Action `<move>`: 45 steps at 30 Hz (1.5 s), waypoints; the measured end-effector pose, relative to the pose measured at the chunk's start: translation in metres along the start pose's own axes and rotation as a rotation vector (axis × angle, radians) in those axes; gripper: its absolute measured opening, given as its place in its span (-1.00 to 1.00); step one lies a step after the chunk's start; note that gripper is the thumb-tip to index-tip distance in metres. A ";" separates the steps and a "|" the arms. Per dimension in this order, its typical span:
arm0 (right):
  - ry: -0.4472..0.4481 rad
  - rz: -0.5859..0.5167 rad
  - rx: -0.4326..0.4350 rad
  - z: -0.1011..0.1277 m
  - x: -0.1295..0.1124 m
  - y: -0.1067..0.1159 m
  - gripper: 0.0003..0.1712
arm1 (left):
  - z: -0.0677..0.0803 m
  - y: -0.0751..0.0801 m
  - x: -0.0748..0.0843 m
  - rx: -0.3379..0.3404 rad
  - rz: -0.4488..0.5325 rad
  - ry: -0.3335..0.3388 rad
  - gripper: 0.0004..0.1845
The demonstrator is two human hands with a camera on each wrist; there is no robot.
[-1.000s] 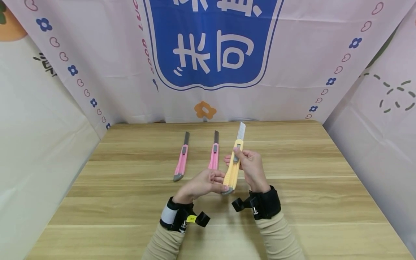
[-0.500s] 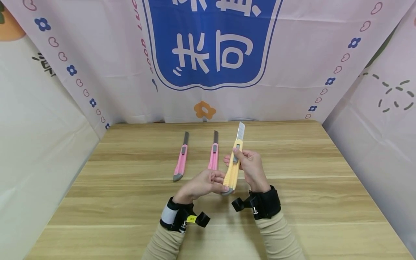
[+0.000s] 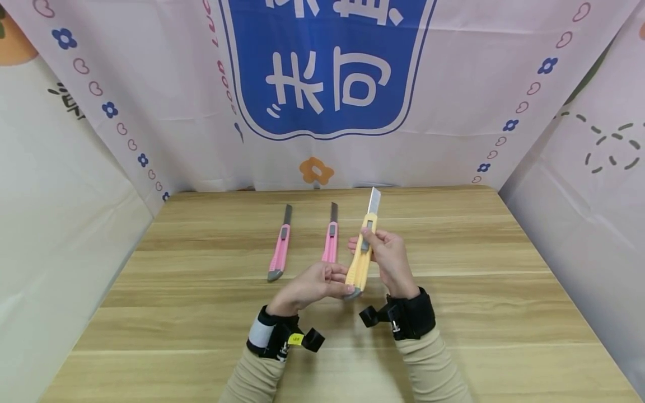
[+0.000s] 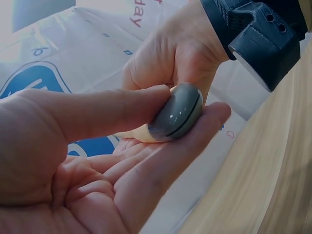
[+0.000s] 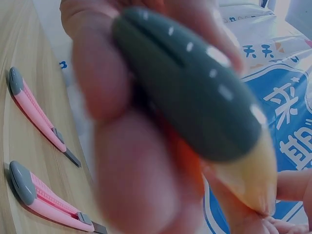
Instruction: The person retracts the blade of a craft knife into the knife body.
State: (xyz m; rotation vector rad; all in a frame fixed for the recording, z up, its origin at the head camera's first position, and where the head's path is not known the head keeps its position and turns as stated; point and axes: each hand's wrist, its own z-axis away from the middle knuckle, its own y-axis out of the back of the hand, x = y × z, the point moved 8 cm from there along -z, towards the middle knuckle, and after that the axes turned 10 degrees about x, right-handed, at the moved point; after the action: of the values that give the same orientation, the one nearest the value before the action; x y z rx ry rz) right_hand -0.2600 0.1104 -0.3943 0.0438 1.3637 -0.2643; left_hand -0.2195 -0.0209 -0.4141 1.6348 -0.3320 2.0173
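I hold the yellow knife above the table, near its middle, with the blade out and pointing to the far side. My right hand is curled round the upper half of the handle, the thumb lying on the grey slider. My left hand pinches the near end: thumb and fingers close on the grey end cap, which shows plainly between them in the left wrist view. In the right wrist view the same cap fills the frame, blurred.

Two pink knives lie flat on the table to the left, blades out and pointing far. The pink knife on the left lies well apart from my hands; the pink knife in the middle lies just beside the yellow one, its near end hidden behind my left hand.
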 end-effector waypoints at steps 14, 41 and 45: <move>-0.034 -0.103 -0.020 0.001 0.001 -0.006 -0.52 | -0.002 0.003 -0.001 0.084 0.037 0.009 -0.59; 0.077 -0.075 0.074 0.000 -0.001 -0.003 -0.59 | -0.002 0.000 0.000 0.081 0.035 0.009 -0.62; 0.083 -0.081 0.070 0.001 -0.002 -0.003 -0.60 | -0.002 0.001 0.000 0.079 0.036 0.012 -0.63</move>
State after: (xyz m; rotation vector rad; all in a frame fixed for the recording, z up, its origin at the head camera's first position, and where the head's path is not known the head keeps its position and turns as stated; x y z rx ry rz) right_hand -0.2601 0.1077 -0.3917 0.0582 1.4408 -0.3818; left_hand -0.2216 -0.0204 -0.4144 1.6745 -0.2829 2.0904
